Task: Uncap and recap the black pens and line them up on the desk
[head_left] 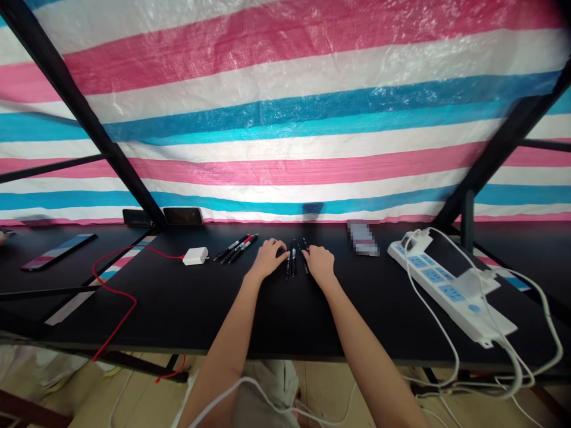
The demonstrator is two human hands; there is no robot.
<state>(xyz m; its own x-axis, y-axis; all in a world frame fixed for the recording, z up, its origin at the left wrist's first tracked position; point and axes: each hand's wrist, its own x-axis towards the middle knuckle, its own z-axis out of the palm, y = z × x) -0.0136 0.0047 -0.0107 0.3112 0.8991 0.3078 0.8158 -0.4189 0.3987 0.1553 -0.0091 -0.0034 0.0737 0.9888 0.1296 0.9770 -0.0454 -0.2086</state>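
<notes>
Between my hands, several dark pens (293, 260) lie side by side on the black table (187, 309), pointing away from me. My left hand (269, 259) rests at the left of this row, its fingers bent and thumb apart, with the fingertips beside the nearest pen. At the right end, my right hand (320, 264) has its fingers curled against a slim pen (306, 244), which shows above and below them. Further left, a second group of pens (236, 249) lies slanted, one of them with red on it.
A white charger (195, 256) with a red cable (134, 300) sits to the left. At the right lie a pixelated phone (363, 239) and a white power strip (446, 285) with plugs and trailing cables. Black frame bars rise before a striped sheet (285, 137).
</notes>
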